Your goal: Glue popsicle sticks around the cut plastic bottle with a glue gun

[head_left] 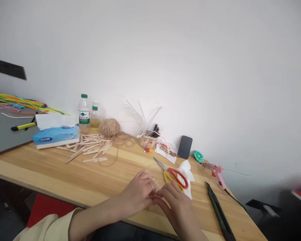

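My left hand [141,189] and my right hand [177,205] meet fingertip to fingertip above the front part of the wooden table. Both have their fingers closed in a pinch. A thin, clear, sparkling strand [154,179] seems to loop up behind the fingers, but what lies between the fingertips is hidden and too small to make out. Just beyond my right hand lies a pointed metal tool [161,163] like scissors, with a red loop handle and yellow handle parts near it. Crumpled white tissue [187,170] lies beside and partly under the handles.
Right of my hands are a utility knife [219,211], pink glue gun [217,174], green flower [198,156] and dark phone [185,147]. Behind stand a small basket [148,142] and twine ball [109,127]. Wooden sticks [90,147], a tissue pack [56,136] and bottle [84,113] are left.
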A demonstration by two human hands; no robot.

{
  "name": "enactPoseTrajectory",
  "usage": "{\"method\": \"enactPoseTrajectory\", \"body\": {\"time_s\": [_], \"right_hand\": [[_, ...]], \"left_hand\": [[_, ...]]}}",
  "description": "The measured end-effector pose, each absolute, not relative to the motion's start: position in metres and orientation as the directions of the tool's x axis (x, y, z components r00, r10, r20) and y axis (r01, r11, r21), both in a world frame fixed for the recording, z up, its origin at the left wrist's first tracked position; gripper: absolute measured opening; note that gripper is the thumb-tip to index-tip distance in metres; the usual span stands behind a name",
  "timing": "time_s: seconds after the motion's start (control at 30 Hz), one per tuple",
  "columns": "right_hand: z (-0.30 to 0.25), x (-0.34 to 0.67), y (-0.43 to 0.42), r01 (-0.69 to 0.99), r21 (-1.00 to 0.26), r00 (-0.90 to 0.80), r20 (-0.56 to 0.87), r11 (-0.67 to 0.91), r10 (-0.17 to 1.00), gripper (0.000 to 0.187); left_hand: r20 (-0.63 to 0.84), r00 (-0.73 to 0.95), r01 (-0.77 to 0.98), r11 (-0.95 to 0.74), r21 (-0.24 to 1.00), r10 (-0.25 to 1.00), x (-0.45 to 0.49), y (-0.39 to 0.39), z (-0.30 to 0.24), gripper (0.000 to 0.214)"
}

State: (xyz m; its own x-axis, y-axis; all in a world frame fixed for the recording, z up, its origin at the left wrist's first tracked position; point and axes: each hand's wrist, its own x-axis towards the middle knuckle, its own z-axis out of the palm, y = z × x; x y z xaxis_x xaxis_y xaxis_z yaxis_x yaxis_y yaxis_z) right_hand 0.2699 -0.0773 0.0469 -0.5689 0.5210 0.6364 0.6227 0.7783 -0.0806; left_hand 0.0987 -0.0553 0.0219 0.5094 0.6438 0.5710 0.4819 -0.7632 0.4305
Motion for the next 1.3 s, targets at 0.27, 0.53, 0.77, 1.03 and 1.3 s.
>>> {"method": "enactPoseTrajectory", "body": {"time_s": [0.27,0.53,0.77,1.03,1.3], "right_hand": [[0.04,0.274,-0.079,0.583,-0.397,-0.211,0.768,0.708,0.604,0.019],[0.014,0.265,-0.036,0.644,-0.526,-0.015,0.717,0.556,0.697,0.029],[0.007,0.261,-0.032,0.67,-0.457,-0.098,0.726,0.585,0.68,0.021],[0.031,0.266,-0.016,0.735,-0.234,-0.361,0.658,0.636,0.661,0.02],[0.033,0.267,-0.018,0.677,-0.312,-0.298,0.712,0.667,0.636,0.023]], "left_hand": [[0.694,0.147,0.453,-0.672,0.586,0.705,0.083,-0.067,-0.002,0.087],[0.467,0.123,0.536,-0.454,0.711,0.876,0.085,-0.045,-0.015,0.063],[0.388,0.499,0.593,-0.632,0.499,0.774,0.068,-0.074,-0.009,0.014],[0.269,0.774,0.617,-0.778,-0.118,0.573,0.058,-0.069,-0.006,0.01],[0.434,0.488,0.654,-0.646,0.394,0.758,0.04,-0.056,0.007,0.014]]}}
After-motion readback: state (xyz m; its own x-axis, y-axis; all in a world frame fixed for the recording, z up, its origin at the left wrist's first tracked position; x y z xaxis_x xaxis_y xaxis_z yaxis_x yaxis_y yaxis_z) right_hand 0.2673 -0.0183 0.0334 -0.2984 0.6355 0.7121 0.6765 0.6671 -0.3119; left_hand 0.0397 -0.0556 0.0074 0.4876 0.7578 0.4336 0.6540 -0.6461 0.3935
